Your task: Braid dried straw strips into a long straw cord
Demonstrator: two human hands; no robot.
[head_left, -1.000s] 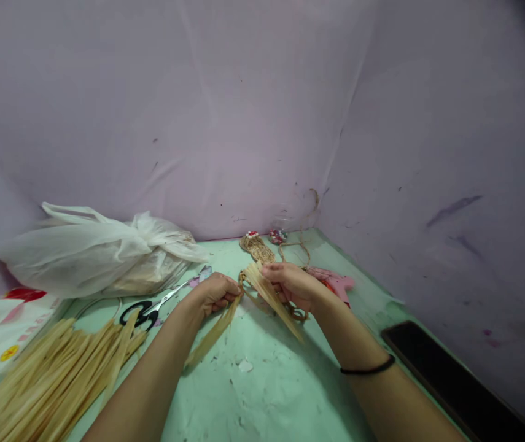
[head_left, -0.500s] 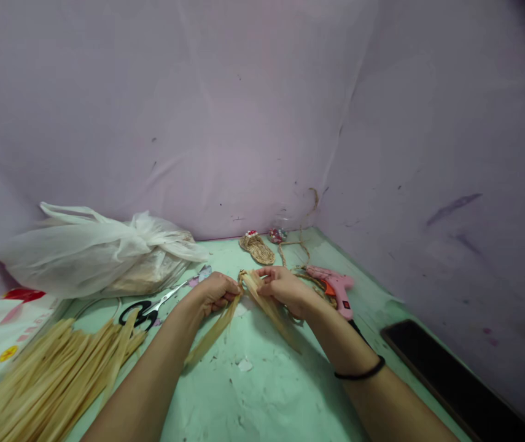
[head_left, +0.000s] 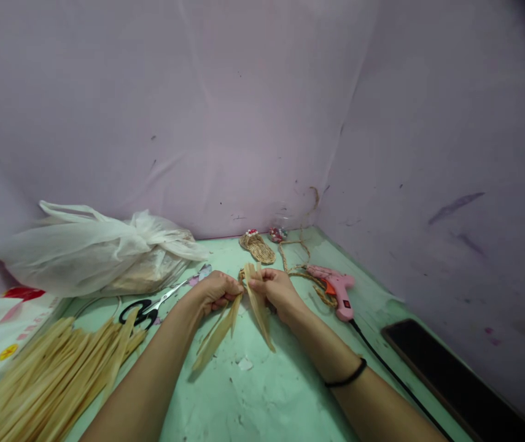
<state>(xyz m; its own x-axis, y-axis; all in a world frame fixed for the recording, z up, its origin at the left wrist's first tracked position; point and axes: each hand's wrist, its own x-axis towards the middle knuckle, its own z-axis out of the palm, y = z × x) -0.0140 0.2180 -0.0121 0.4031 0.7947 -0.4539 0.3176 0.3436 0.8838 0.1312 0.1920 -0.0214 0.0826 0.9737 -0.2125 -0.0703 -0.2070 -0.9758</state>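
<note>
Pale dried leaf strips are in both hands above the middle of the green tabletop (head_left: 290, 393). My left hand (head_left: 218, 291) is closed, pinching one dried strip (head_left: 218, 341) whose split ends hang down toward me. Close by on the right, my right hand (head_left: 278, 291) grips a second flat strip (head_left: 257, 310) between thumb and fingers, its upper end sticking up past the fingertips. Between the hands shows a small twisted brown piece (head_left: 242, 275), partly covered by the fingers and strip. A woven sandal-shaped piece (head_left: 257, 247) with red and white beads lies just behind them.
A pink glue gun (head_left: 338, 288) with a black cord lies right, beside braided cord (head_left: 322, 294). A dark phone-like slab (head_left: 446, 374) is at far right. Black-handled scissors (head_left: 151, 310), a strip bundle (head_left: 59, 374) and a white plastic bag (head_left: 105, 252) are left. Beads (head_left: 277, 234) sit behind.
My right hand has shifted slightly left and turned, its strip now hanging steeper and nearer the left hand. The left strip has spread into split ends. More glue gun cord shows.
</note>
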